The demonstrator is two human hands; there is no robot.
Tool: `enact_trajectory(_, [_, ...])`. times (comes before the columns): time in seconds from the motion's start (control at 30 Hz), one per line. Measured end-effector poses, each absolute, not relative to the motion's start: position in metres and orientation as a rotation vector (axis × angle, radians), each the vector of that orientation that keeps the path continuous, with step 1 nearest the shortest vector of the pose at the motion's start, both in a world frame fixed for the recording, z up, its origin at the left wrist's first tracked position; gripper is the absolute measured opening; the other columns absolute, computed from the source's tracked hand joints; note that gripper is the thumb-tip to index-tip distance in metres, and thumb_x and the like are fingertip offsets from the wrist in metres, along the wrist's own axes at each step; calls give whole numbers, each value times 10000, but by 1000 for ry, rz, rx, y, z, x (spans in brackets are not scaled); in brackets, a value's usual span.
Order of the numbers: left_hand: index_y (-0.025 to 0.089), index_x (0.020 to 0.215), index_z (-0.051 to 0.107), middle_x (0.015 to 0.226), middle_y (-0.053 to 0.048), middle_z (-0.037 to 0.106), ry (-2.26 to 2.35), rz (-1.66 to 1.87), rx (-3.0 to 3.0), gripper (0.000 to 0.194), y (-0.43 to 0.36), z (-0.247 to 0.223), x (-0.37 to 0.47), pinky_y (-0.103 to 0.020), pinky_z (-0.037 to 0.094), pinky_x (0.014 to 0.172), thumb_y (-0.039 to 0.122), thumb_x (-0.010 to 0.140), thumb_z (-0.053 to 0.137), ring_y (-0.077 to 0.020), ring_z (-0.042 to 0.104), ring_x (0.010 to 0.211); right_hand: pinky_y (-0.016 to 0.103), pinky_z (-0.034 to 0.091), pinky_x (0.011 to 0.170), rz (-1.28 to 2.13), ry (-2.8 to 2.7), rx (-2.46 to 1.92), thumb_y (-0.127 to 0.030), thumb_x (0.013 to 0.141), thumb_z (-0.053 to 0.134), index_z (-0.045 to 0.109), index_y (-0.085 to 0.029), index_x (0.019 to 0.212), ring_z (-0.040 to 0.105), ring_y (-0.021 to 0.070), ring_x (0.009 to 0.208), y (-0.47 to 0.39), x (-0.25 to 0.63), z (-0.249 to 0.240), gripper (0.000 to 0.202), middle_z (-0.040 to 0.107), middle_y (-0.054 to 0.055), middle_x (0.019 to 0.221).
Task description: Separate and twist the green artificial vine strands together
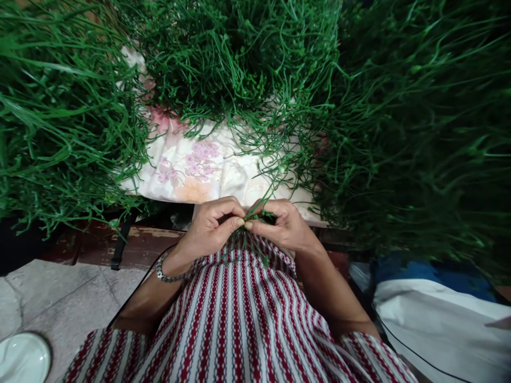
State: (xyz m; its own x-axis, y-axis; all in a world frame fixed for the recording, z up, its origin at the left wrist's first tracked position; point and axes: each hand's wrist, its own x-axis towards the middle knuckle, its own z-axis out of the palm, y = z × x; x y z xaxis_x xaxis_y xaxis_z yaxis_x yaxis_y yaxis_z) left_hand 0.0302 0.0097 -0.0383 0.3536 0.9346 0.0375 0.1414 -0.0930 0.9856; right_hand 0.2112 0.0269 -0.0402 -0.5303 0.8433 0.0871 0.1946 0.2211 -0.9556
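While heaped green stalks [243,58] are lying loose on the floral cloth [195,159], the left hand [213,226] and right hand [285,226] are pinching one small wisp [257,214] above the striped garment [239,324] — seemingly midway (plenty is lying unheld).

1. The person's left hand [213,226] and right hand [285,226] meet, both pinching thin green stems [255,214] between them.
2. Piled greens [247,58] lie on and beside a flowered cloth [202,159]; the rightmost pile [415,133] is too dark to make out clearly.
3. A metal band [165,271] circles the left wrist.
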Motion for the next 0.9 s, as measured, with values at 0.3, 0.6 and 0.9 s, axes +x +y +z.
enact_trajectory(0.3, [159,701,496,660,10,457,983,753,1449,141,10,-36,21,-235,323,580,245,811,512,-103,393,610,196,353,558,936,-2322,-913,-191,806,559,633,-149,828,503,88,572,31,216,-31,87,601,2,657])
enact_trajectory(0.6, [177,644,397,603,43,402,1153,674,1685,244,7,-35,32,-228,281,557,302,820,511,-89,357,571,232,319,559,745,-2434,-992,-170,836,481,517,-166,771,457,119,585,22,214,-34,75,534,12,663])
enact_trajectory(0.9, [168,595,383,559,49,339,1089,651,1720,283,7,-35,28,-223,255,528,254,854,455,-78,331,540,239,256,531,812,-2539,-973,-246,886,461,505,-168,759,389,109,548,21,214,-31,155,483,-8,611])
